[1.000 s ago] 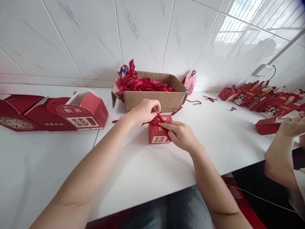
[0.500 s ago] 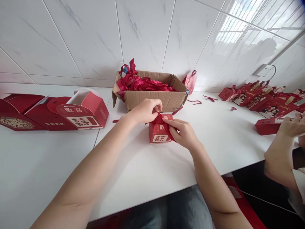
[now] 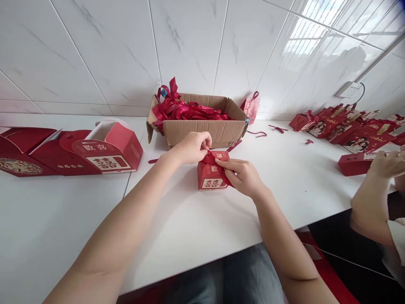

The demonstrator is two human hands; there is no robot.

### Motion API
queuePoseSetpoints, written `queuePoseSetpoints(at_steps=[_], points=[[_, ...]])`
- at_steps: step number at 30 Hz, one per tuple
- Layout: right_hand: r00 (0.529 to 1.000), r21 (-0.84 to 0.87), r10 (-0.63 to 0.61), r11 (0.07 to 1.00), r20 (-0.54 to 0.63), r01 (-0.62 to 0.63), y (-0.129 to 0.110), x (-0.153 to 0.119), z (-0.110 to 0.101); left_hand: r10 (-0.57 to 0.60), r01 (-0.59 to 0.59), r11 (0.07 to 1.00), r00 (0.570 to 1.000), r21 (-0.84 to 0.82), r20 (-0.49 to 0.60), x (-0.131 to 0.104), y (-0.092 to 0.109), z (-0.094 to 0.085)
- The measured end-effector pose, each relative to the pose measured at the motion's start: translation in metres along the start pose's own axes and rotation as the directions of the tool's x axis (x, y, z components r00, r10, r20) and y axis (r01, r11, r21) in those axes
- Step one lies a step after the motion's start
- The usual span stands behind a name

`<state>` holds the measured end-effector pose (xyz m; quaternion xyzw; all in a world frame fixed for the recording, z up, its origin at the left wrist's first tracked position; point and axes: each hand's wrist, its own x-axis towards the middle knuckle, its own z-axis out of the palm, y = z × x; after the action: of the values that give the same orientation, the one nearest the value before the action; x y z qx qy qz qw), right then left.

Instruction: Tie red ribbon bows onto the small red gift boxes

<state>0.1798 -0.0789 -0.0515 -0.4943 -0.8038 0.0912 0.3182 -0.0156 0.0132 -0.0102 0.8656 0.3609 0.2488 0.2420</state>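
Denim-clad legs (image 3: 228,274) were on the near side of the small red box (image 3: 210,181), which stood upright on the worktop (image 3: 190,236), its printed face toward the person. The right hand (image 3: 242,175) lay at the box's right, its grip closed on the red ribbon (image 3: 208,158) across the box top. The left hand (image 3: 193,148) was over the box's far left corner, its grip pinched on the same ribbon. The ribbon thus sat between the two grips, neither hand clearly nearer; its long axis could not be told beneath the fingers. Well to the box's right, a co-worker's hand (image 3: 386,164) was at a second red box (image 3: 352,165). Left of the small box stood open boxes (image 3: 122,147); just beyond it, a cardboard carton (image 3: 202,134) held bundled ribbons (image 3: 193,110).
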Motion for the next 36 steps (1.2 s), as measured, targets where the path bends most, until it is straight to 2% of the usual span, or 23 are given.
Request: queuePoseSetpoints(at_steps=[4, 6, 10, 14, 16, 18, 20, 21, 26, 27, 29, 31, 32, 33, 34, 36], points=[[0.997, 0.065, -0.004, 0.998, -0.074, 0.009, 0.006, 0.002, -0.002, 0.038, -0.038, 0.999, 0.999, -0.023, 0.002, -0.002, 0.0, -0.002], [0.983, 0.062, 0.003, 0.998, -0.182, 0.008, 0.01, 0.005, -0.003, 0.038, -0.037, 0.999, 0.999, -0.039, 0.031, -0.003, 0.0, -0.004], [0.925, 0.087, 0.06, 0.996, -0.376, -0.029, 0.019, 0.01, -0.004, 0.0, 0.006, 0.999, 0.991, -0.043, 0.133, -0.006, 0.005, -0.011], [0.901, 0.297, 0.186, 0.952, -0.393, -0.067, 0.024, 0.011, -0.009, -0.028, 0.034, 0.999, 0.966, -0.02, 0.256, -0.01, 0.012, -0.023], [0.867, 0.432, 0.274, 0.899, -0.418, -0.075, 0.026, 0.011, -0.013, -0.044, 0.043, 0.999, 0.98, 0.006, 0.195, -0.013, 0.015, -0.029], [0.806, 0.515, 0.376, 0.851, -0.456, -0.105, 0.029, 0.011, -0.017, -0.067, 0.063, 0.997, 0.993, 0.04, 0.099, -0.016, 0.017, -0.035], [0.767, 0.538, 0.46, 0.823, -0.447, -0.18, 0.032, 0.012, -0.02, -0.1, 0.093, 0.993, 0.992, 0.078, 0.08, -0.018, 0.02, -0.039], [0.771, 0.527, 0.483, 0.818, -0.416, -0.228, 0.033, 0.012, -0.021, -0.114, 0.105, 0.99, 0.988, 0.091, 0.102, -0.018, 0.021, -0.04], [0.86, 0.319, 0.489, 0.845, -0.142, -0.428, 0.028, 0.012, -0.021, -0.173, 0.135, 0.981, 0.937, 0.14, 0.304, -0.016, 0.025, -0.035], [0.861, 0.281, 0.502, 0.841, -0.085, -0.462, 0.026, 0.011, -0.02, -0.195, 0.147, 0.976, 0.919, 0.161, 0.342, -0.015, 0.024, -0.033], [0.833, 0.22, 0.554, 0.813, -0.005, -0.539, 0.024, 0.01, -0.02, -0.255, 0.183, 0.96, 0.88, 0.21, 0.4, -0.014, 0.021, -0.031], [0.784, 0.201, 0.621, 0.771, -0.028, -0.604, 0.025, 0.01, -0.021, -0.312, 0.215, 0.942, 0.845, 0.258, 0.434, -0.013, 0.018, -0.031], [0.771, 0.223, 0.631, 0.766, -0.081, -0.603, 0.027, 0.01, -0.023, -0.335, 0.227, 0.934, 0.828, 0.277, 0.45, -0.013, 0.016, -0.032], [0.779, 0.266, 0.613, 0.779, -0.13, -0.568, 0.029, 0.01, -0.024, -0.355, 0.236, 0.925, 0.813, 0.296, 0.462, -0.014, 0.015, -0.034], [0.815, 0.316, 0.561, 0.807, -0.146, -0.499, 0.031, 0.009, -0.026, -0.375, 0.244, 0.917, 0.801, 0.317, 0.467, -0.015, 0.015, -0.036], [0.93, 0.396, 0.36, 0.866, -0.071, -0.305, 0.033, 0.008, -0.026, -0.422, 0.266, 0.889, 0.79, 0.372, 0.444, -0.018, 0.017, -0.044]])
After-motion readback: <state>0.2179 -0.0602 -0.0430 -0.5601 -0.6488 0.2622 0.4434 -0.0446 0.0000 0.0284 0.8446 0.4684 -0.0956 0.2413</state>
